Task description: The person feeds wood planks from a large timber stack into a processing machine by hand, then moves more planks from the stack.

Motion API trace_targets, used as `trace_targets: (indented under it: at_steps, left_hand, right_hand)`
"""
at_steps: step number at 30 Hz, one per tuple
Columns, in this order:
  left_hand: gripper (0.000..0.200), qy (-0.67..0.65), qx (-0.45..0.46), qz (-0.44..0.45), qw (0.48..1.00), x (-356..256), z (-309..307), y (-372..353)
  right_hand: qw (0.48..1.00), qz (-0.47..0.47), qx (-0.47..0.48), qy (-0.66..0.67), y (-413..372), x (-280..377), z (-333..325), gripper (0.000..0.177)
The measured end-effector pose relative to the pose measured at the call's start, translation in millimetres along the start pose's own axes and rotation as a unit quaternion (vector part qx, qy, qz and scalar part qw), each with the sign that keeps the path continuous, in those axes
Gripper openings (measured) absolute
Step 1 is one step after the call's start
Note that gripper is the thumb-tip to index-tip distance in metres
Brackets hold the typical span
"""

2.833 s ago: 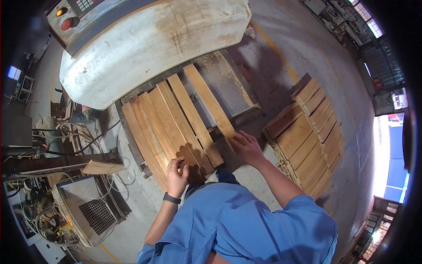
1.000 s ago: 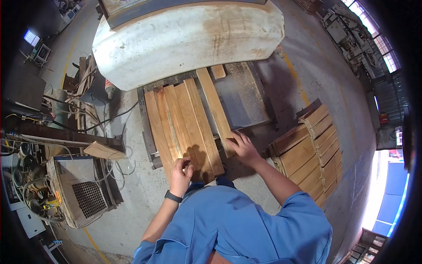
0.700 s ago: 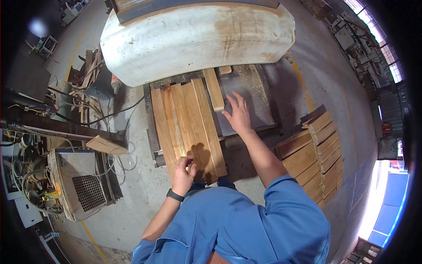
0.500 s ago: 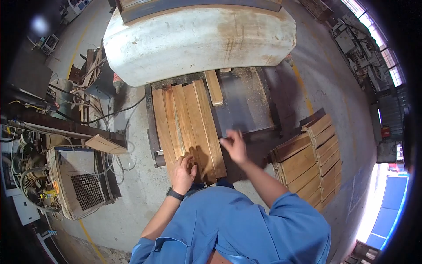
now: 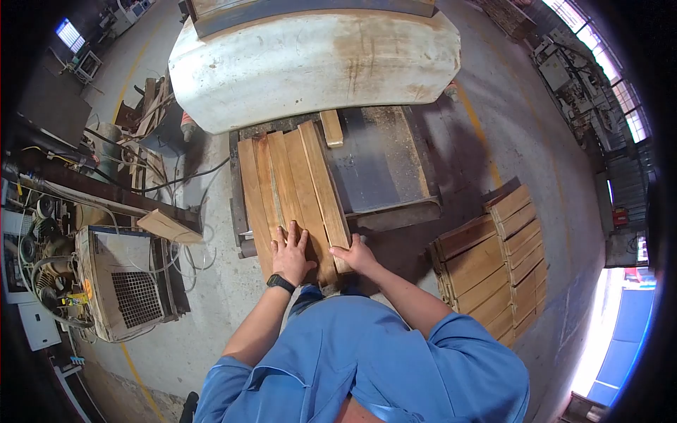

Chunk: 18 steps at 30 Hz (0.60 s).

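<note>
Several wooden planks (image 5: 293, 187) lie side by side on the machine's dark feed table (image 5: 381, 166), pointing into the machine. My left hand (image 5: 290, 252) lies flat on the near ends of the middle planks, fingers spread. My right hand (image 5: 355, 255) grips the near end of the rightmost plank (image 5: 324, 180) of the bundle. One more plank (image 5: 331, 127) shows only its short end under the white machine hood (image 5: 317, 56). I wear a blue shirt and a dark wristband on my left wrist.
A stack of cut planks (image 5: 497, 257) stands on the concrete floor to my right. At left are a beige unit with a grille (image 5: 134, 285), cables, a wooden block (image 5: 169, 227) on a steel beam, and pipes.
The single plank on the right has slid almost fully into the machine. My right hand pushed it forward, came back, and now grips the rightmost plank's end. My left hand has flattened onto the planks.
</note>
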<state>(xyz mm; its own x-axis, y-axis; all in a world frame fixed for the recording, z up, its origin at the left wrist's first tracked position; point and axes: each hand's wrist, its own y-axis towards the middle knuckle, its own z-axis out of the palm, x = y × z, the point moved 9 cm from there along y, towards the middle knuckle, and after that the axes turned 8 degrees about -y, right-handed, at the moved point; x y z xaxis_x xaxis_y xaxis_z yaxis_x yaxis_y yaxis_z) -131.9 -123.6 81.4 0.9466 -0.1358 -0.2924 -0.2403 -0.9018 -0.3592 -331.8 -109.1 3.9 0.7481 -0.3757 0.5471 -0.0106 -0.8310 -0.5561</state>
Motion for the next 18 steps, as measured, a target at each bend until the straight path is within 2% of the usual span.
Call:
trace_targets:
  at_steps: [4,6,7,8,12,15,18]
  left_hand:
    - [0.093,-0.023,-0.007,0.000,1.000,-0.4,-0.7,-1.0]
    - [0.089,-0.049,-0.038,0.003,0.998,2.6,-1.4,-1.8]
    - [0.087,-0.062,-0.052,0.005,0.997,3.8,0.7,-1.4]
    - [0.085,-0.077,-0.072,0.007,0.994,4.7,2.5,-1.1]
    - [0.081,-0.093,-0.116,0.024,0.989,-12.0,4.5,-17.8]
    - [0.079,-0.111,-0.133,0.033,0.984,-30.8,9.5,-38.7]
    - [0.076,-0.139,-0.165,0.013,0.976,-28.5,17.3,-50.2]
  right_hand:
    - [0.999,-0.016,-0.013,0.033,-5.0,-7.4,-28.4,0.101]
    - [0.987,-0.068,-0.005,0.142,13.7,-48.3,-15.9,0.090]
    - [0.976,-0.093,0.000,0.196,3.9,-39.0,-28.2,0.085]
    - [0.940,-0.118,0.057,0.315,-15.8,-36.2,-39.7,0.069]
    - [0.951,-0.117,0.021,0.286,-42.1,-82.7,-65.9,0.059]
    - [0.983,-0.106,-0.075,0.131,-51.4,-122.3,-85.7,0.060]
    - [0.979,-0.018,-0.188,-0.081,-82.2,-95.7,-128.5,0.068]
